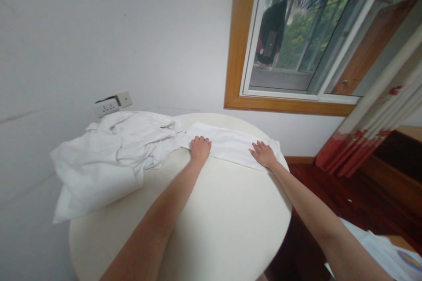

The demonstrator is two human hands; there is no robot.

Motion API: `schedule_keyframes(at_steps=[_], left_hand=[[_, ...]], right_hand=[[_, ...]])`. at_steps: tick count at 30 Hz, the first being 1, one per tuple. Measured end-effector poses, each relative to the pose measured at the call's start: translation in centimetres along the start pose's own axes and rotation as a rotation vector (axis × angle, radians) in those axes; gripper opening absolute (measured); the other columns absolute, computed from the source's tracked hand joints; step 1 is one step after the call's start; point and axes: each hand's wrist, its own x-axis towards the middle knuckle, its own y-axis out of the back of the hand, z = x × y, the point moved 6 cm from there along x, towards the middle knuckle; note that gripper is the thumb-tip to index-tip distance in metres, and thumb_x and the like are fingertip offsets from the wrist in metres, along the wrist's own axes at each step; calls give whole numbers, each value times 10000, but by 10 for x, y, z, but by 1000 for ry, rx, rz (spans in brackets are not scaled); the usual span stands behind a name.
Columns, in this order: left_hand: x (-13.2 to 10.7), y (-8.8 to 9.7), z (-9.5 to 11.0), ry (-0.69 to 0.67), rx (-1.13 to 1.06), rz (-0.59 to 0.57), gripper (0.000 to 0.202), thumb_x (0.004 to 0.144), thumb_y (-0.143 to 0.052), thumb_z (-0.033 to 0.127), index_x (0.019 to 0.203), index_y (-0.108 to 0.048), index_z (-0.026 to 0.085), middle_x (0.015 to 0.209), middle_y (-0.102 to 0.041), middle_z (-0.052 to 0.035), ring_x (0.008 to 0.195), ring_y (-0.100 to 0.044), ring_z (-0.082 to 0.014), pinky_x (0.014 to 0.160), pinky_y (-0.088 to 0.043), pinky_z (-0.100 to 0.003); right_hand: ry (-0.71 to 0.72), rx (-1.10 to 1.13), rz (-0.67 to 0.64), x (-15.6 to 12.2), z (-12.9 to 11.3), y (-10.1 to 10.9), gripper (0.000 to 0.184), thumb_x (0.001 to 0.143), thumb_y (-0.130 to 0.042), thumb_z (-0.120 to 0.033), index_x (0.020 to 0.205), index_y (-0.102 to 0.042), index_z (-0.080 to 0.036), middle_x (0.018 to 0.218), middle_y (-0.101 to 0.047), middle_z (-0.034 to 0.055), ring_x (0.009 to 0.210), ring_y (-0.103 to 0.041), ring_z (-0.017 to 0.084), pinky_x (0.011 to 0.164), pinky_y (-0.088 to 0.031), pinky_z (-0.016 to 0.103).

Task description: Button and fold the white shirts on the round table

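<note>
A long strip of folded white cloth [227, 140] lies across the far side of a round, cream-coloured table [214, 219]. On the strip's left part rests my left hand [200, 147], its fingers curled down onto the fabric. My right hand [263, 154] is open, palm down on the strip's right part, with its fingers spread. Left of the strip sits a crumpled heap of white fabric [112, 153]; it meets the strip's left end and hangs over the table's left edge.
Behind the table stands a white wall with a power socket [108, 106]. A wood-framed window [232, 52] is at upper right, beside a red and cream curtain [349, 147]. At lower right, white fabric with a coloured print [385, 246] lies below table height.
</note>
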Motion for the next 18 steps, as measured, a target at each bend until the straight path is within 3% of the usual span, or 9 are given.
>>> schedule_keyframes(at_steps=[6, 10, 15, 18], left_hand=[[-2, 6, -2, 51, 33, 26, 394, 931, -294, 212, 999, -671, 118, 1034, -624, -167, 1034, -518, -295, 851, -393, -420], [-3, 5, -1, 33, 41, -71, 375, 905, -303, 132, 1007, -662, 97, 1012, -640, -172, 1006, -573, -265, 848, -429, -378], [-17, 13, -3, -57, 26, -110, 374, 955, -295, 251, 1003, -657, 165, 985, -673, -98, 939, -623, -210, 858, -453, -331], [-34, 17, -11, -124, 37, -94, 364, 955, -320, 300, 1127, -618, 180, 1154, -632, -113, 1014, -609, -223, 917, -439, -357]], right_hand=[[-49, -12, -51, -38, -17, 8, 639, 969, -205, -535, 1485, -303, -172, 1540, -235, 173, 1420, -183, 348, 1102, -183, 566], [10, 33, -5, -68, -40, 23, 566, 973, -221, -505, 1465, -345, -256, 1545, -260, 101, 1408, -206, 370, 1058, -205, 642], [260, 213, 49, -114, -67, 45, 512, 961, -297, -520, 1407, -435, -310, 1483, -397, 62, 1392, -290, 263, 1112, -201, 543], [433, 271, -3, -132, -75, 50, 526, 926, -360, -586, 1394, -446, -359, 1501, -367, 36, 1399, -281, 254, 1135, -143, 531]])
